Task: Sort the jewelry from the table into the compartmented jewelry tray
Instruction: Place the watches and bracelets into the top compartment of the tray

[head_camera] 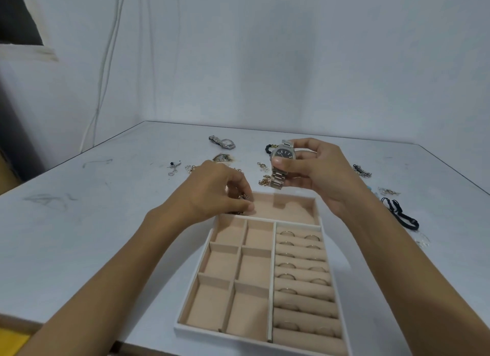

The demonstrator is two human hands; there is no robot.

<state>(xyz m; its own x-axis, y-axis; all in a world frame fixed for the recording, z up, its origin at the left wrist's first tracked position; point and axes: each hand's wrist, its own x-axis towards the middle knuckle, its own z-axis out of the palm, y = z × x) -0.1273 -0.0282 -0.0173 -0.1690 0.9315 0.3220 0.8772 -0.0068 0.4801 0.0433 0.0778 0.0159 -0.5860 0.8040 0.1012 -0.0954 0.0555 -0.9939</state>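
A white jewelry tray (270,297) with beige velvet compartments lies in front of me. Several rings (287,276) sit in its ring rolls on the right. My right hand (315,170) grips a silver watch (283,156) with a dark dial, held above the table behind the tray's far edge. My left hand (220,191) is over the tray's far left corner, its fingers pinching a small dark-and-gold piece (242,200) at the long back compartment. Most of that piece is hidden under the fingers.
On the white table (106,223) behind the tray lie a second silver watch (224,142), a dark bead bracelet (269,148), gold chains (263,180), small earrings (173,167) at the left, and black hair ties (400,212) and more small pieces at the right.
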